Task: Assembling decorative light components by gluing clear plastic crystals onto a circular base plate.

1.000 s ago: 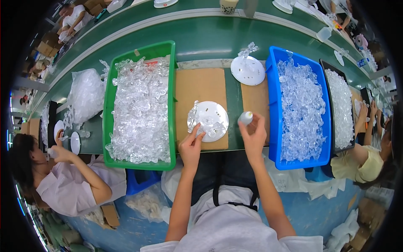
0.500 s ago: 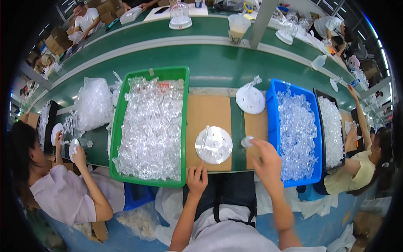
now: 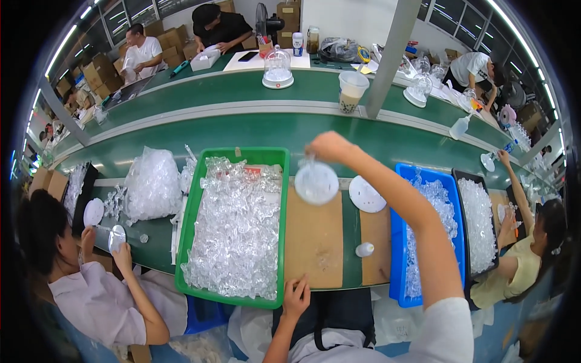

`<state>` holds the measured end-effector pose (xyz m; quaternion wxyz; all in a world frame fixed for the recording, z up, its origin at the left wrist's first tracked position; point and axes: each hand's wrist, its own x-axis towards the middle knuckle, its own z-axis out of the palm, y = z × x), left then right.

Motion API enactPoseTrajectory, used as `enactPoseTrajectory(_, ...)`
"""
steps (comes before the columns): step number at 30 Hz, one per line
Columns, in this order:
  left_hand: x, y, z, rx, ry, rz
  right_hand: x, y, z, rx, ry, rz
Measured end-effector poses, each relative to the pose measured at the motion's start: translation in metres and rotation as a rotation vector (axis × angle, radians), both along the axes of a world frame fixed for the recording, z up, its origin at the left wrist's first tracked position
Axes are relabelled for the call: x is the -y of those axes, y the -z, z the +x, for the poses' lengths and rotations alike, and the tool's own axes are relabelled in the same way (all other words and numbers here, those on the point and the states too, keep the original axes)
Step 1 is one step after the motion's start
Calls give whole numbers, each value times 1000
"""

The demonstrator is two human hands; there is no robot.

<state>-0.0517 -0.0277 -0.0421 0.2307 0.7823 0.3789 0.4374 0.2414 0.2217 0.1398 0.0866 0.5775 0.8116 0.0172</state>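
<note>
Gripping white disc (image 3: pixel 317 185) — right hand (image 3: pixel 328 147) closed; left hand (image 3: pixel 296 297) half-curled, empty, at near cardboard edge (image 3: pixel 324 284)

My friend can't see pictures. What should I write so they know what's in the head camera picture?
A person's right hand holds a blurred round white disc over a green workbench, while the left hand rests at its near edge. Clear pieces fill a green bin on the left and a blue bin on the right.
</note>
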Motion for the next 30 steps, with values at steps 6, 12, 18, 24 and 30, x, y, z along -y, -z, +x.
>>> enactPoseTrajectory(6,-3,-5,-3,-46,-5,70,-12,-28,82,-208,399,90)
enactPoseTrajectory(12,-3,-10,0,-28,-28,72,93,15,106,31,243,-163)
enactPoseTrajectory(18,12,-99,-26,-134,356,-225,102,2,55,-22,198,-24)
enactPoseTrajectory(24,-77,-171,-58,-184,67,-70,132,-28,-19,-282,-30,-57)
enactPoseTrajectory(30,-217,-97,-10,-626,27,218,228,-61,-40,-530,-37,175)
